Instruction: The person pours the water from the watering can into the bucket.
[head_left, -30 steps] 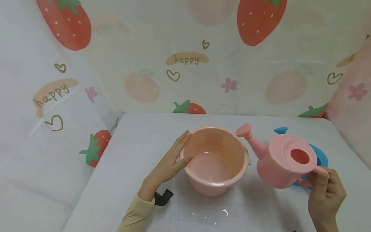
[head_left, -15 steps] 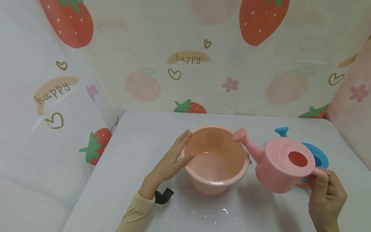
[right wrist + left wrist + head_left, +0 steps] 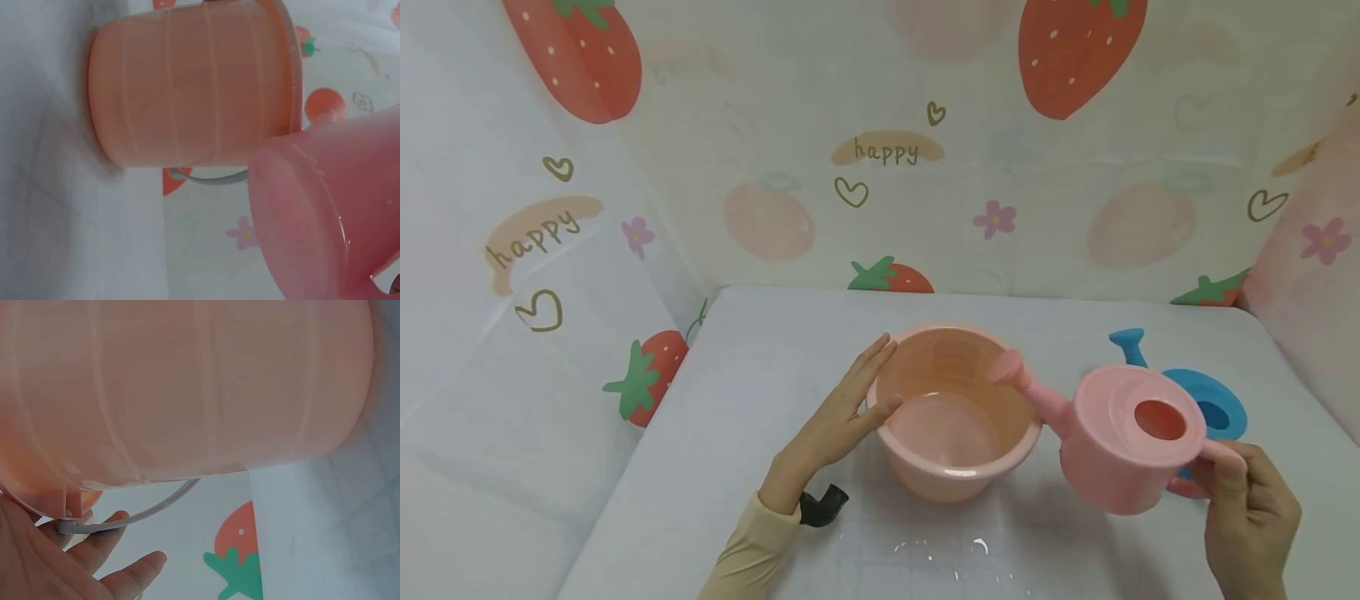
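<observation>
A pink bucket stands upright on the table, with a grey handle hanging at its far side. Against the bucket's left rim rests my left hand, its fingers extended and thumb over the edge. My right hand grips the handle of a pink watering can, held up right of the bucket. The can's spout head reaches over the bucket's right rim. In the right wrist view the can's underside fills the lower right, with the bucket behind it.
Behind the held can, a blue watering can sits on the table, partly hidden. Small wet spots shine on the white tabletop near the front. A patterned sheet covers the walls at the back and sides.
The pink watering can has moved left and lower, its spout head passing over the bucket's right rim. More of the blue can shows. My left hand stays at the bucket.
</observation>
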Motion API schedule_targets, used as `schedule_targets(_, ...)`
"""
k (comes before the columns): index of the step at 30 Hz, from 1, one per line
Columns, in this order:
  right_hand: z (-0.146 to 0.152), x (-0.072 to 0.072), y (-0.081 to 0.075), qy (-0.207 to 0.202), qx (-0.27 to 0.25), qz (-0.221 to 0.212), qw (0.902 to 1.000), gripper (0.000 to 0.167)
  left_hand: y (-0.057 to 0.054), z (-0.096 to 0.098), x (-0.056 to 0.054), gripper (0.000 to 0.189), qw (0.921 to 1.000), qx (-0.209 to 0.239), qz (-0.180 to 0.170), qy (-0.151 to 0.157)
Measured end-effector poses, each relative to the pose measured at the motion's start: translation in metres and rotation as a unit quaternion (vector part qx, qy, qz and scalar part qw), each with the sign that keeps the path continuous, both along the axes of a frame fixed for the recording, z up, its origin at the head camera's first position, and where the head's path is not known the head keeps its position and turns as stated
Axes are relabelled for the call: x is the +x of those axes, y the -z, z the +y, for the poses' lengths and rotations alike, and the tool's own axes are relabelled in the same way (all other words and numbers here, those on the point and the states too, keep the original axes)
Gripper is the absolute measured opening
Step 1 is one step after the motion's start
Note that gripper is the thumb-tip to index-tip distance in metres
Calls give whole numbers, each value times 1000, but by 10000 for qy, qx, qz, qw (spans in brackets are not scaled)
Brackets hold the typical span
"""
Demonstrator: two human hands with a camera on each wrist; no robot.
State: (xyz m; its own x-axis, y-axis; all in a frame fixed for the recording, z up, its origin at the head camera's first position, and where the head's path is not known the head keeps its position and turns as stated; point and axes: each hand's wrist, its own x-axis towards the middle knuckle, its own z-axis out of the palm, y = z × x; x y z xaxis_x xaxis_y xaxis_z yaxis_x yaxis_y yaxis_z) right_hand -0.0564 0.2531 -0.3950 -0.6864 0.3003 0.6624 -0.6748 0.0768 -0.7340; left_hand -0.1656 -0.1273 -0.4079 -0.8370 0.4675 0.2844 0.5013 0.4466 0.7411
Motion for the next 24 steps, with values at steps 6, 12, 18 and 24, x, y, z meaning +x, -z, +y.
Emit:
schedule_targets(6,1,2,-4,921,907,-486,9904,21,0,0,0,64,10000,-17,1,-42)
schedule_targets(12,3,1,-8,953,970,-469,9896,21,1,1,0,64,10000,9,11,-22)
schedule_targets(18,3,0,-8,1140,1009,-466,9872,19,1,0,-1,65,10000,10,11,-18)
schedule_targets(24,3,-3,-10,981,882,-239,9910,17,0,0,-1,65,10000,6,-7,-41)
